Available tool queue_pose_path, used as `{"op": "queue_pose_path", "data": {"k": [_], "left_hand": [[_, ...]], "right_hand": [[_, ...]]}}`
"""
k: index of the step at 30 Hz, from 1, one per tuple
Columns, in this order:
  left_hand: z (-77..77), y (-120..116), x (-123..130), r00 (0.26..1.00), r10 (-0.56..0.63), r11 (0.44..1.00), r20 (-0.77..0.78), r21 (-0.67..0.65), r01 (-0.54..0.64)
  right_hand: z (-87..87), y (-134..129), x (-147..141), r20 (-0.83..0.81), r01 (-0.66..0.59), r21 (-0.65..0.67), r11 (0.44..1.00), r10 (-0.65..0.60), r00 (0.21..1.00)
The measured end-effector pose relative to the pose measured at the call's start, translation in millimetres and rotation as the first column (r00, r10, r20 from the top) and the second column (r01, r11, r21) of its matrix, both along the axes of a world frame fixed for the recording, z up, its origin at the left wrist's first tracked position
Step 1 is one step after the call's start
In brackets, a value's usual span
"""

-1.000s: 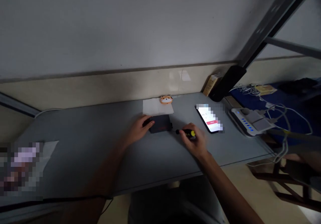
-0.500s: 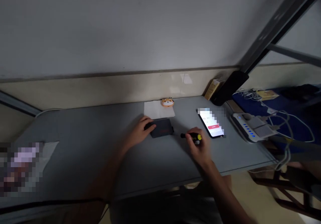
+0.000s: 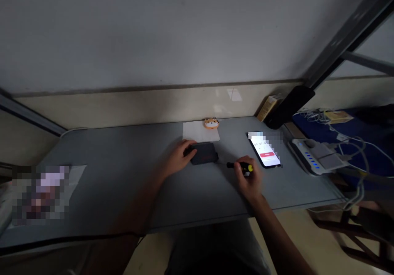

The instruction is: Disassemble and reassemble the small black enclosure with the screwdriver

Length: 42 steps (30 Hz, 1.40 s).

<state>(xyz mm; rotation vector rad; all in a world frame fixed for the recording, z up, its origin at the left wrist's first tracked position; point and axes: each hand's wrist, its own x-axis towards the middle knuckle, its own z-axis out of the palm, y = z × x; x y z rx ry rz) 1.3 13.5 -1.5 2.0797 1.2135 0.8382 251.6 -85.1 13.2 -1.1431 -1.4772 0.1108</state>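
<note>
A dark, flat rectangular case (image 3: 204, 153) with faint reddish marks lies on the grey desk. My left hand (image 3: 181, 156) is closed on its left end, thumb on the near side and fingers at the far side. My right hand (image 3: 250, 180) grips a screwdriver (image 3: 246, 168) with a black and yellow handle. Its thin shaft points left at the right end of the case. Whether the tip touches the case is too dim to tell.
Behind the case lie a white paper (image 3: 193, 131) and an orange animal-face pouch (image 3: 211, 123). To the right are a lit phone (image 3: 266, 154), a power strip (image 3: 308, 156) with plugs and cables, a black upright object (image 3: 289, 106) and a yellowish box (image 3: 267, 108).
The whole view has shifted, so everything appears slightly farther right. Both hands keep their holds on the case and the screwdriver, with little other visible change.
</note>
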Motion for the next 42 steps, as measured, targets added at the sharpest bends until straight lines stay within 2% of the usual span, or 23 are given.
{"op": "queue_pose_path", "data": {"k": [6,11,20,25,30,42], "left_hand": [[4.2,-2.5,0.8,0.995,-0.063,0.993,-0.072,0.100,0.070],[5.2,-3.8,1.5,0.995,-0.060,0.992,-0.084,0.106,0.069],[5.4,-5.0,2.4,0.995,-0.051,0.991,-0.083,0.121,0.061],[5.1,-6.4,4.2,0.996,-0.032,0.985,-0.082,0.165,0.045],[3.3,-6.3,4.0,0.995,-0.016,0.977,-0.101,0.210,0.037],[1.3,-5.8,3.3,0.991,-0.040,0.967,-0.127,0.245,0.070]], "right_hand": [[-0.1,-1.4,-1.0,0.002,0.006,0.005,1.000,-0.006,1.000],[2.3,-1.6,-1.4,-0.074,0.054,-0.002,0.999,-0.054,0.996],[-0.3,-1.5,0.7,-0.082,0.036,0.002,0.999,-0.036,0.996],[0.0,-3.0,-15.2,-0.126,-0.041,0.002,0.999,0.041,0.991],[-2.1,-2.5,-35.1,0.008,-0.193,-0.078,0.978,0.194,0.981],[-5.9,-5.2,-32.7,-0.029,-0.202,-0.090,0.975,0.200,0.979]]}}
